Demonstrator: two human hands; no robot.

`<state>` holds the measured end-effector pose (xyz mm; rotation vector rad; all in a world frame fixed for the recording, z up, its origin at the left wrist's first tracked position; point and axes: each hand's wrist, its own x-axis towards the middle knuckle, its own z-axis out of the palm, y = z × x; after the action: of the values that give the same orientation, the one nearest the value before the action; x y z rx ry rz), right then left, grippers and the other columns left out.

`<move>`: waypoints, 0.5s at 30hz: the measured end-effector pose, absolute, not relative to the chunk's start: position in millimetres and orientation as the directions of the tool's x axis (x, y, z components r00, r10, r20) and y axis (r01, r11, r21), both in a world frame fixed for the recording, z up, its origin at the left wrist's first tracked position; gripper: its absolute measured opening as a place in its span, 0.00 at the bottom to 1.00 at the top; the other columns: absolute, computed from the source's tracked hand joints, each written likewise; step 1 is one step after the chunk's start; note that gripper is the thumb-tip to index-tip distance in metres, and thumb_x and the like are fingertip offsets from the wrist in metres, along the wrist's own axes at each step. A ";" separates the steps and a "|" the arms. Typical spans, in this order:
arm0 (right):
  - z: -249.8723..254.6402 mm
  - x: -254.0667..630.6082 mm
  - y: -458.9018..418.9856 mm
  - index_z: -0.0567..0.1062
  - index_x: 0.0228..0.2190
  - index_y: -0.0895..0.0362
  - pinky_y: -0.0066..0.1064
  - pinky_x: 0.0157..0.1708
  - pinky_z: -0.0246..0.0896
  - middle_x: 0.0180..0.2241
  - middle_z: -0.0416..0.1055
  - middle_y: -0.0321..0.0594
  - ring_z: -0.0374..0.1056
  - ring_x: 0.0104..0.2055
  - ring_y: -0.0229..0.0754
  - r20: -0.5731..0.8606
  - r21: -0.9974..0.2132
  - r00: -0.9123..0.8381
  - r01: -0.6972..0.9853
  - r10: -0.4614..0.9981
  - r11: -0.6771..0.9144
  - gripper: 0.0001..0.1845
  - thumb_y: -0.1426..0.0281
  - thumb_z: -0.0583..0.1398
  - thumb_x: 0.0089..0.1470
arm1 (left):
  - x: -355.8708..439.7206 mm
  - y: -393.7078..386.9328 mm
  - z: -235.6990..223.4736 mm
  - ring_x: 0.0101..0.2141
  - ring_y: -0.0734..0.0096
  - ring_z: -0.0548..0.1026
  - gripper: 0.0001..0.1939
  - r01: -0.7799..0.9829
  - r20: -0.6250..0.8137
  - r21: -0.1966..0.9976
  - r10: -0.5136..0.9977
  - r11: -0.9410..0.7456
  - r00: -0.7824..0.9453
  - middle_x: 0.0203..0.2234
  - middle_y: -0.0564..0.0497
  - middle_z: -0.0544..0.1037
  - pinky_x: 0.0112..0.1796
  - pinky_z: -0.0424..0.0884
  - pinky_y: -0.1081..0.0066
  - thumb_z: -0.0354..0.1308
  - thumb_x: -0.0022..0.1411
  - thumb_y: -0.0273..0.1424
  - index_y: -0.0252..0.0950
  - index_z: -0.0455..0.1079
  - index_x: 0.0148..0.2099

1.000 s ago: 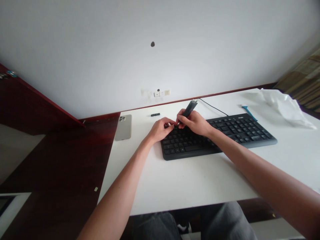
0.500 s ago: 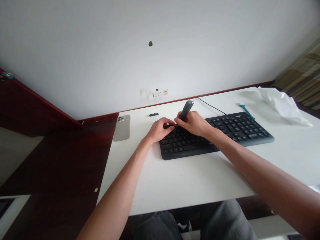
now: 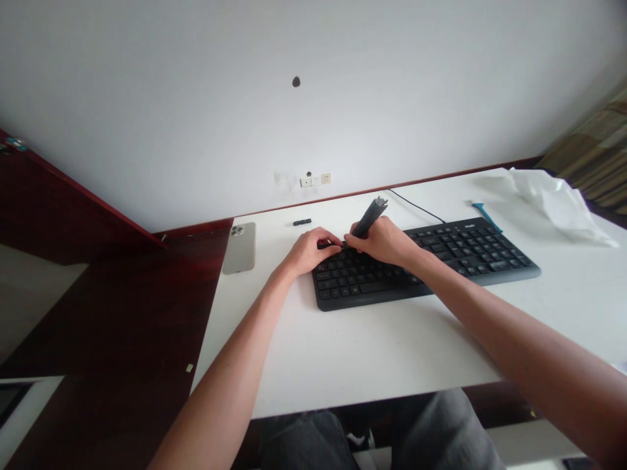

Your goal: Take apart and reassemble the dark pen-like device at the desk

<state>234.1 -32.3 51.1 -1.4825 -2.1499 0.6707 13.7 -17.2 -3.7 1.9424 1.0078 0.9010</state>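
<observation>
White desk [image 3: 392, 346]: left hand [image 3: 311, 252] on keyboard [image 3: 455, 251], right hand [image 3: 382, 240] gripping dark cylinder [image 3: 369, 219].

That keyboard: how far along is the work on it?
Done: hard to tell; a small black piece lies apart on the white desk. In hand: the right hand grips a dark tool over the keyboard, the left hand at its top row. Left: most keys look in place.
</observation>
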 end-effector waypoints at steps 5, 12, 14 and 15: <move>50.1 234.1 -33.9 0.72 0.23 0.54 0.34 0.29 0.52 0.21 0.67 0.34 0.59 0.26 0.39 0.143 -0.628 -0.381 0.679 0.913 0.381 0.16 0.60 0.60 0.60 | 14.0 -16.5 -4.1 0.44 0.64 0.79 0.04 0.336 0.237 0.848 0.861 -0.409 0.450 0.41 0.48 0.81 0.51 0.74 0.61 0.66 0.64 0.29 0.38 0.80 0.41; 51.2 235.5 -33.8 0.74 0.24 0.54 0.32 0.29 0.56 0.22 0.71 0.33 0.64 0.27 0.38 0.095 -0.668 -0.361 0.668 0.928 0.329 0.15 0.61 0.60 0.59 | 14.3 -17.5 -3.7 0.44 0.65 0.80 0.05 0.322 0.228 0.863 0.869 -0.390 0.440 0.41 0.48 0.81 0.51 0.74 0.62 0.67 0.63 0.31 0.38 0.80 0.41; 52.3 235.2 -33.5 0.75 0.22 0.54 0.31 0.30 0.57 0.23 0.74 0.33 0.67 0.27 0.38 0.055 -0.678 -0.341 0.677 0.938 0.286 0.15 0.62 0.60 0.58 | 14.4 -17.9 -4.3 0.42 0.65 0.80 0.05 0.322 0.234 0.865 0.878 -0.383 0.417 0.40 0.48 0.81 0.50 0.75 0.61 0.68 0.62 0.32 0.37 0.80 0.40; 52.6 234.9 -33.4 0.75 0.22 0.54 0.31 0.30 0.58 0.23 0.74 0.33 0.67 0.27 0.38 0.039 -0.680 -0.336 0.681 0.941 0.272 0.15 0.63 0.60 0.58 | 14.4 -18.1 -4.5 0.42 0.65 0.80 0.06 0.322 0.235 0.869 0.886 -0.376 0.400 0.40 0.48 0.81 0.50 0.76 0.61 0.69 0.61 0.33 0.37 0.80 0.40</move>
<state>234.9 -33.4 52.6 -1.4621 -2.1098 0.7950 14.4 -18.1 -4.5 1.8961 1.0349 0.9366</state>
